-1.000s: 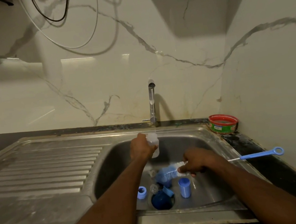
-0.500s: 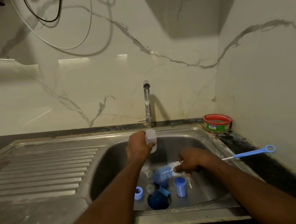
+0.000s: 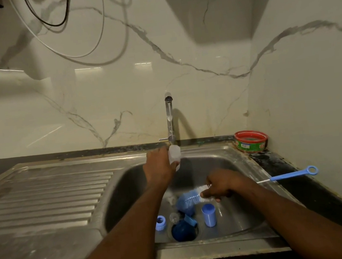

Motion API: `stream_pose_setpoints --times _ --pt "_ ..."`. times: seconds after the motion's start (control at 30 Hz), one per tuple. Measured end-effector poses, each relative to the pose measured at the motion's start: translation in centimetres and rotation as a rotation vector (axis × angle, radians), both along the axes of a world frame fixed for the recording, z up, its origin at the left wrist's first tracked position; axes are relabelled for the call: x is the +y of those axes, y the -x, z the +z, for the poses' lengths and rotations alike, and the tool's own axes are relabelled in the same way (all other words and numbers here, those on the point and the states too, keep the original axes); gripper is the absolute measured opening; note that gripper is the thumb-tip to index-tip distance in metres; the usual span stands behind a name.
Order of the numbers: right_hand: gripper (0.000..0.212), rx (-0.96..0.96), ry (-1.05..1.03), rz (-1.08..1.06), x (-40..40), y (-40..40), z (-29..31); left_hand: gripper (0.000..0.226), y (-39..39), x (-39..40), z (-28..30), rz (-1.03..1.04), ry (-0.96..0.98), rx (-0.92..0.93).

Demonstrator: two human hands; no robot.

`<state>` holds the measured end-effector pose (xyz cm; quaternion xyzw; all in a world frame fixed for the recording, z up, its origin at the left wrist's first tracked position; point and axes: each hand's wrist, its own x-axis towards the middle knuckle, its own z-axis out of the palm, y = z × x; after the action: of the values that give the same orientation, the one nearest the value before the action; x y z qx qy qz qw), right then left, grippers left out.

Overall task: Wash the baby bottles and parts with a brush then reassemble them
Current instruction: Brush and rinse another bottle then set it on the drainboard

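Left hand (image 3: pixel 159 165) gripping a clear plastic baby bottle (image 3: pixel 174 155) under the tap (image 3: pixel 170 118). Right hand (image 3: pixel 219 186), lower and to the right, holding a blue-and-white bristle brush (image 3: pixel 191 198) above a blue plastic cap (image 3: pixel 209 215).

A red-rimmed tin (image 3: pixel 251 141) sits in the counter's back corner beside the marble wall (image 3: pixel 96 95). Cables (image 3: pixel 73 53) loop down the wall above the ribbed drainboard (image 3: pixel 44 196).

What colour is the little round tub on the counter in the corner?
The tub is red around the rim with a green band on its side, shown in the head view.
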<state>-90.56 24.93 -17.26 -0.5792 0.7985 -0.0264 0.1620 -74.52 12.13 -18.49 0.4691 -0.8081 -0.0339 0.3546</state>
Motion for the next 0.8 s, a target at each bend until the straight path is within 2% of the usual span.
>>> stream_pose_setpoints --times 0.13,0.3,0.53,0.7,0.8 --pt "0.029 -0.009 -0.017 0.006 -0.1 0.1 0.0 0.065 -0.3 -0.2 -0.3 -0.033 0.02 -0.334" --pt "0.029 -0.022 -0.004 -0.022 -0.3 0.1 -0.4 0.07 0.8 -0.1 2.1 -0.172 0.274 -0.615" --pt "0.034 -0.058 -0.015 -0.032 -0.4 0.2 -0.5 0.056 1.9 0.4 1.8 -0.232 0.523 -0.697" --pt "0.028 -0.035 -0.026 -0.028 -0.4 -0.1 -0.3 0.05 2.1 0.4 1.4 -0.237 0.55 -0.713" --pt "0.029 -0.019 -0.022 -0.021 -0.2 -0.1 -0.1 0.06 2.0 0.1 1.2 -0.236 0.519 -0.689"
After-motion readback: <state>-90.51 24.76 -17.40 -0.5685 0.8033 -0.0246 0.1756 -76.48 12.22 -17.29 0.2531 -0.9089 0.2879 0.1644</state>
